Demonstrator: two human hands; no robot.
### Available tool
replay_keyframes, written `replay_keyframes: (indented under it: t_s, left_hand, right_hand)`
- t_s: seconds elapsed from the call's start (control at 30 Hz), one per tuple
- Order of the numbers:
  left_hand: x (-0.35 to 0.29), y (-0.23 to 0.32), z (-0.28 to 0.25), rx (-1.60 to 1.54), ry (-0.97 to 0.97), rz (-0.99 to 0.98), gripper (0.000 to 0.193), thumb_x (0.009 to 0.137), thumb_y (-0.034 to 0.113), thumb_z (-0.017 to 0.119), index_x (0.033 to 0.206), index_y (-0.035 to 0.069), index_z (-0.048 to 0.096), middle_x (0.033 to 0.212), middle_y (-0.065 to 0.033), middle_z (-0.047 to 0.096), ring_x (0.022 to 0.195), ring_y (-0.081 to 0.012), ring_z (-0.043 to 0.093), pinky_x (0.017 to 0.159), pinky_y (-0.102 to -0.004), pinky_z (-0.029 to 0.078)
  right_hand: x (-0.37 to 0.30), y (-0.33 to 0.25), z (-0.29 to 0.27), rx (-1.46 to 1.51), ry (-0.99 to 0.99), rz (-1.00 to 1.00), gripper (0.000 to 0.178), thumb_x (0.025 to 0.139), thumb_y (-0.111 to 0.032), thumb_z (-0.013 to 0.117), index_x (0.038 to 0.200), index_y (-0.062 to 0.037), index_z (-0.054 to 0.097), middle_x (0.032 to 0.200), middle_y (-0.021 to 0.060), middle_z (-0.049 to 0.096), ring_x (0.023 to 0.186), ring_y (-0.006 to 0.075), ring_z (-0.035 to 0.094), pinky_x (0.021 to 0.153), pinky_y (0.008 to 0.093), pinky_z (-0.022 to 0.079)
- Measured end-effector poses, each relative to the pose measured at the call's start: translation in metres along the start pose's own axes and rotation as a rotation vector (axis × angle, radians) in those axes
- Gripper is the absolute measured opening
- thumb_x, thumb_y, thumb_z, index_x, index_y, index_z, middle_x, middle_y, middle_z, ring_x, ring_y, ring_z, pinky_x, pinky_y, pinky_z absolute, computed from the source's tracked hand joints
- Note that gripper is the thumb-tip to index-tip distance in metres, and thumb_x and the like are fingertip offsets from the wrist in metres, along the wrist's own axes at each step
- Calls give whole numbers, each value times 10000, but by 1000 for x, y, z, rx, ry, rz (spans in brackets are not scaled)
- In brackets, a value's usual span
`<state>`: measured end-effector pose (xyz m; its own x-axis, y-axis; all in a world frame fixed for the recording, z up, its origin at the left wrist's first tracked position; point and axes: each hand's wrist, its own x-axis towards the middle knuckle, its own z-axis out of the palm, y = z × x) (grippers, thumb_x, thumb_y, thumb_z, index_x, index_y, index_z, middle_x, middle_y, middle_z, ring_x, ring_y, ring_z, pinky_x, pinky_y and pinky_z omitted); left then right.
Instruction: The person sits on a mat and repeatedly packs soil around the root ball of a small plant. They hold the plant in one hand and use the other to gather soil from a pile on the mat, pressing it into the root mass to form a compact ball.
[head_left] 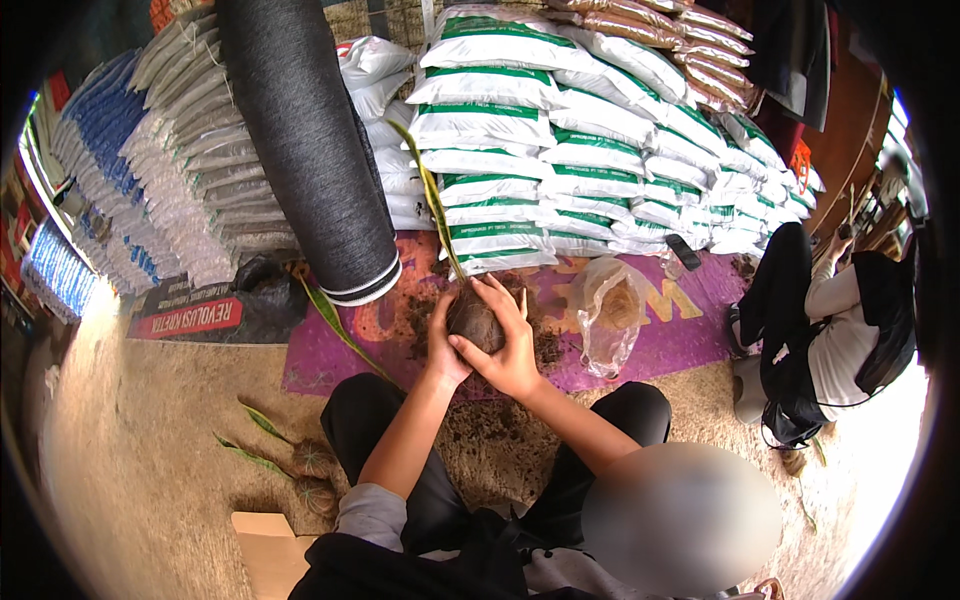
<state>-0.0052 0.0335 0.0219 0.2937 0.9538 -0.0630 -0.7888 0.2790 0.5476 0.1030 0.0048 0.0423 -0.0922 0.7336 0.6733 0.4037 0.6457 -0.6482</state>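
Between my two hands sits a round, dark brown root ball [476, 322], held over the ground cloth in front of my knees. A long green leaf with yellow edges [437, 205], like a snake plant's, rises from behind its top. My left hand [442, 345] cups the ball's left side. My right hand [508, 345] wraps its right side, thumb across the front and fingers over the top. Dark crumbled soil [545, 345] lies scattered around and below. A second yellow-edged leaf [335, 318] slants to the left of my hands; its base is hidden near my knee.
A clear plastic bag [610, 315] lies on the purple banner [700, 340]. Stacked white-and-green sacks [500, 90] and a black roll [310, 150] stand ahead. Two wrapped plant balls [312, 457] and cardboard [268, 550] are at left. Another person [835, 350] crouches at right.
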Motion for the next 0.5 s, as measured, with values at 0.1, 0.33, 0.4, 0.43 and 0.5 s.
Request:
replay_keyframes:
  t_s: [0.1,0.33,0.4,0.43,0.5]
  left_hand:
    - [-5,3,13,-73,-66,26,497,917,449,334,1199,76,503,1168,-97,563,1046,-234,575,910,-401,464]
    - [2,-3,-3,-190,-47,10,441,917,434,334,1164,124,526,1122,-53,582,1002,-188,582,862,-356,474]
    - [-2,-4,2,-190,-7,-4,406,918,412,347,1135,129,541,1085,-41,592,987,-182,585,844,-348,482]
    - [-3,-4,2,-192,-11,-9,405,918,413,349,1126,127,545,1084,-45,592,986,-184,587,846,-347,482]
    - [-4,-5,-2,-196,-18,-20,403,916,413,352,1108,121,554,1081,-51,593,984,-189,589,849,-344,483]
  right_hand:
    - [5,-1,-3,-41,-31,9,756,700,-336,728,1320,-49,405,1337,130,443,1297,326,337,1053,585,47]
    - [7,-5,-5,-215,-171,-153,541,852,-306,524,1300,-24,413,1335,149,419,1261,345,355,1051,561,144]
    - [5,-6,-8,-188,-183,-143,529,866,-300,504,1303,-18,408,1325,157,425,1259,344,358,1054,535,165]
    - [5,-9,-10,-174,-195,-144,520,881,-295,485,1309,-12,400,1321,166,426,1263,342,356,1060,513,173]
    - [7,-9,-12,-21,-204,-91,514,906,-299,453,1318,1,387,1319,179,425,1269,330,352,1065,461,193]
